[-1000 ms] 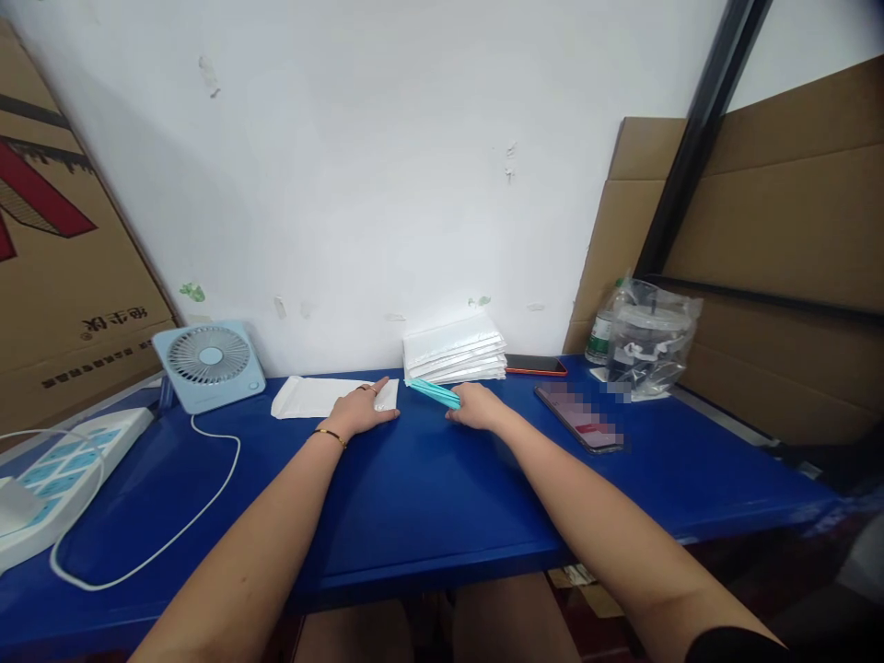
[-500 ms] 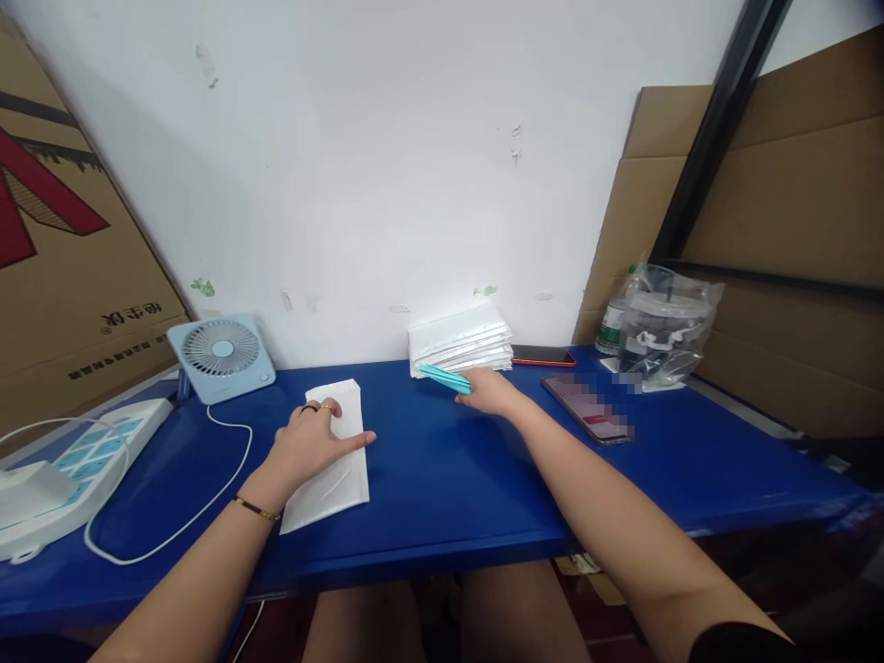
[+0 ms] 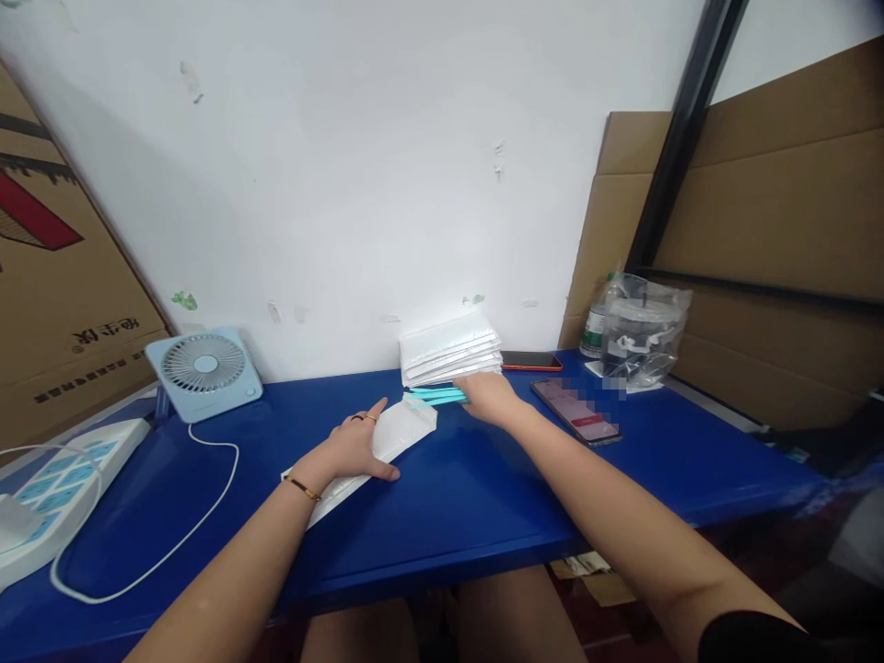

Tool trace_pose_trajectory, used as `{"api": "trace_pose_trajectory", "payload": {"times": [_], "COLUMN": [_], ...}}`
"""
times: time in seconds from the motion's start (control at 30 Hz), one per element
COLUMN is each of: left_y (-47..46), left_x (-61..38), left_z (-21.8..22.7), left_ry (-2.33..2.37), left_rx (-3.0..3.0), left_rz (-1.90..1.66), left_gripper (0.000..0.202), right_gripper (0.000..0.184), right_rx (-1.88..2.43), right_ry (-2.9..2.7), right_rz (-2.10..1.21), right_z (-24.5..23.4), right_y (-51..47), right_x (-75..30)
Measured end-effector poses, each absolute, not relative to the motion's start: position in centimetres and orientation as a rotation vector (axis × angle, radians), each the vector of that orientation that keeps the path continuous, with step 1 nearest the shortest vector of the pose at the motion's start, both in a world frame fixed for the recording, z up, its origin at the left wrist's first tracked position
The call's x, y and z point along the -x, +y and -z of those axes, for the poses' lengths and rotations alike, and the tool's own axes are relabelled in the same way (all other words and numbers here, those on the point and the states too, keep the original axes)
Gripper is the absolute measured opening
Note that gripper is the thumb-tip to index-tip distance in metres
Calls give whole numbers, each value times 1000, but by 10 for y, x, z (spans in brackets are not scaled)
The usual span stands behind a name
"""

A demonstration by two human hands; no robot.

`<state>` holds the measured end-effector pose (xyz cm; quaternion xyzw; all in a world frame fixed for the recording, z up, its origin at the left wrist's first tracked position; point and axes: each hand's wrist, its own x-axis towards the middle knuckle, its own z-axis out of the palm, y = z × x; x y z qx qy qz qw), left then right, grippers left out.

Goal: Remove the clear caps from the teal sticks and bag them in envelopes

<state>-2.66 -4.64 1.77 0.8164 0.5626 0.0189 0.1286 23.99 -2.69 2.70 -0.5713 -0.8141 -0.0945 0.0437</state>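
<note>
A white padded envelope [image 3: 409,425] slants across the blue table, its far end near the teal strips. My left hand [image 3: 352,451] grips it across the middle, fingers along the far side and thumb at the near edge. Several thin, flat teal strips [image 3: 435,396] stick out to the left from my closed right hand [image 3: 489,398]. Their tips are right at the envelope's far end; whether they have gone into it I cannot tell. Just behind my right hand lies a stack of white padded envelopes [image 3: 448,345] against the wall.
A light blue fan [image 3: 205,368] and a white power strip [image 3: 75,493] with a trailing cable stand at left. Two phones, one dark [image 3: 531,361] and one lit [image 3: 576,412], lie at right. Behind them are a bottle [image 3: 594,330] and a bagged clear cup [image 3: 642,341].
My left hand has moved right and turned the envelope so its far end points toward the strips. The strips are now level and at the envelope's end. The camera view has shifted slightly.
</note>
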Motion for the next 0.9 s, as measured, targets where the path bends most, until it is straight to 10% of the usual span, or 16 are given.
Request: {"api": "trace_pose_trajectory", "payload": {"times": [0.9], "left_y": [-57], "left_x": [5], "left_z": [-25], "left_ry": [1220], "left_rx": [-2493], "left_rz": [-830], "left_gripper": [70], "right_gripper": [19], "right_rx": [1483], "right_ry": [-2616], "right_rz": [745], "right_z": [-66], "right_y": [-54], "right_x": [-236]}}
